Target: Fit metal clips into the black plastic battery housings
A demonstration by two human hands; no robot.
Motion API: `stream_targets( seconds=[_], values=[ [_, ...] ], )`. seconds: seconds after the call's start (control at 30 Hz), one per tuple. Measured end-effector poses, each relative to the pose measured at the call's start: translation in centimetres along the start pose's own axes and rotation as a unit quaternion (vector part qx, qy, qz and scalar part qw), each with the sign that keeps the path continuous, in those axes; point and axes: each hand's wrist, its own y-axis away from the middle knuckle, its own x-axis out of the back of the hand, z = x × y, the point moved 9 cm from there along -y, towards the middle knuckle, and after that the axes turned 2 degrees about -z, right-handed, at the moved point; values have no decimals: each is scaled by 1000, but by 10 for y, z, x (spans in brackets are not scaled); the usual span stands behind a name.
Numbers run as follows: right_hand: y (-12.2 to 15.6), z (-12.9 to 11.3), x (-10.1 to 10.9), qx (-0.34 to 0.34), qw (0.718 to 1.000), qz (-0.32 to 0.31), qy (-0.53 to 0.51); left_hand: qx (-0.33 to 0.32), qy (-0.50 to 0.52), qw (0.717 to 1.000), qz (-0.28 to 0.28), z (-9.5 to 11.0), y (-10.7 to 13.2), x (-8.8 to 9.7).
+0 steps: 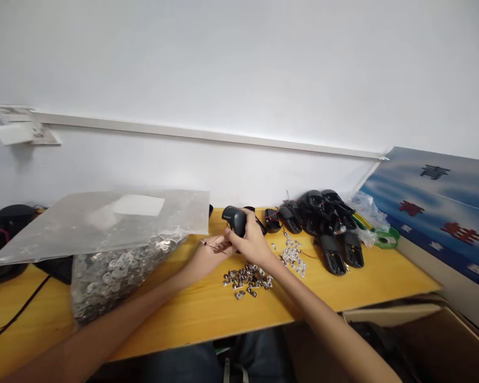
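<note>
A person sits at a long honey-yellow wooden table (363,292), both bare forearms reaching in from the bottom of the view, and the two hands meet near the table's middle, held just above the wood. The right hand (255,242) is clamped around a matte black plastic shell (234,220), rounded like a computer mouse, with its fingers wrapped over the shell's side. The left hand (209,255) sits close against the right, its fingers curled near the underside of the shell. A thin dark wire with a touch of red (212,246) runs across those fingers, though whether it is pinched or only lying there is impossible to tell. Just below the hands lies a loose scatter of small silver metal fittings (245,280), with a second heap of similar silver pieces (293,258) to its right. Beyond them, a cluster of more black plastic shells (331,223) is piled along the back of the table. To the left, a bulging clear plastic bag packed with silver metal pieces (115,282) lies near the left forearm. Far right, yellow-green-handled pliers (361,221) and a green reel (387,238) rest beside a blue printed board with red characters (431,207), which leans against the white wall (239,64).
</note>
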Motion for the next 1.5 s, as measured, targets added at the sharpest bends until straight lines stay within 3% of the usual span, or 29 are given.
stream_targets(
  seconds=[0.07,0.2,0.27,0.37,0.47,0.57,0.7,0.83,0.93,1.03,1.07,1.1,1.2,1.33,1.4,1.5],
  values=[
    [13,-3,30,-10,999,46,16,-5,-37,999,-36,5,2,-4],
    [80,7,127,-70,980,136,125,5,-45,997,57,10,-3,18],
    [136,18,180,-122,953,177,215,13,-14,994,107,10,-5,26],
    [238,45,250,-218,882,252,332,37,29,989,137,4,-8,29],
    [333,85,299,-309,816,282,399,51,27,989,136,2,-10,27],
    [410,130,326,-399,766,269,426,50,9,992,119,3,-12,23],
    [485,187,324,-553,709,145,413,44,16,993,108,2,-11,24],
    [526,201,319,-571,714,101,393,48,28,992,114,-3,-12,28],
    [540,201,329,-582,707,74,396,55,13,992,111,-5,-13,28],
    [514,190,343,-595,675,50,434,59,-10,993,104,-5,-14,27],
    [488,181,343,-574,684,53,447,59,-17,993,102,-5,-14,27],
    [452,169,340,-527,713,67,458,57,-22,993,101,-5,-14,27],
    [323,127,309,-389,801,95,445,45,-30,994,92,-4,-14,28],
    [177,96,254,-326,826,108,447,35,-35,995,83,1,-13,28],
    [134,94,230,-327,816,96,467,33,-32,995,84,4,-13,29],
    [109,94,217,-338,803,101,480,30,-25,996,84,6,-12,29]
  ],
)
